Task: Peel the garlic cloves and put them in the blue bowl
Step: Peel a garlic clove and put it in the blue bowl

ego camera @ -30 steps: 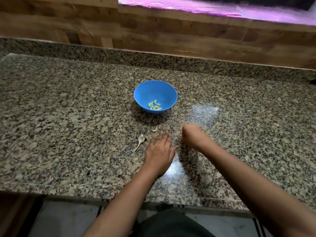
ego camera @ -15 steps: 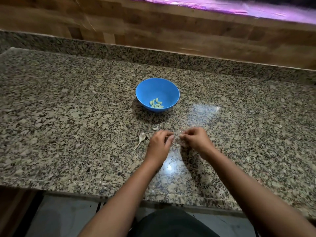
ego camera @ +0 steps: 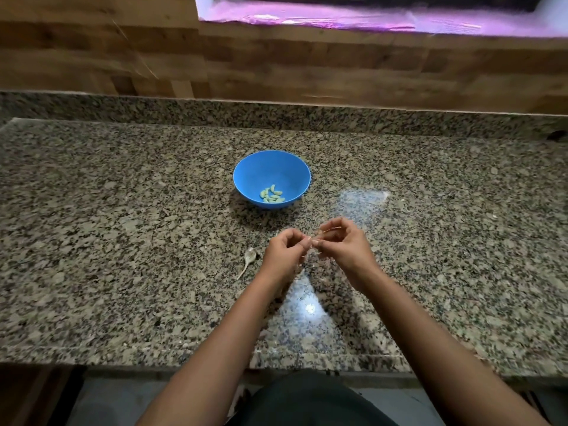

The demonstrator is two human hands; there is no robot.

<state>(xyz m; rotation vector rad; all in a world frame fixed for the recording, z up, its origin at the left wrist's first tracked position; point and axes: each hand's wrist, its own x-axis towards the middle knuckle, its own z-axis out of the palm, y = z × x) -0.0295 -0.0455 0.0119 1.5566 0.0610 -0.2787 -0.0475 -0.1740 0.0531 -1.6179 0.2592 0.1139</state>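
Dim; glare on counter (ego camera: 309, 307); edges blurred.

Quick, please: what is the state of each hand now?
Left hand: fingers curled, pinches a small garlic clove.
Right hand: pinches the same garlic clove.

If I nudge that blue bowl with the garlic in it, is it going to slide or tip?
Probably slide: the blue bowl sits on a glossy granite counter that reflects light, so grip looks low. It's likely light, with only a few peeled cloves inside. A push high on the rim might rock it, as it narrows toward its base.
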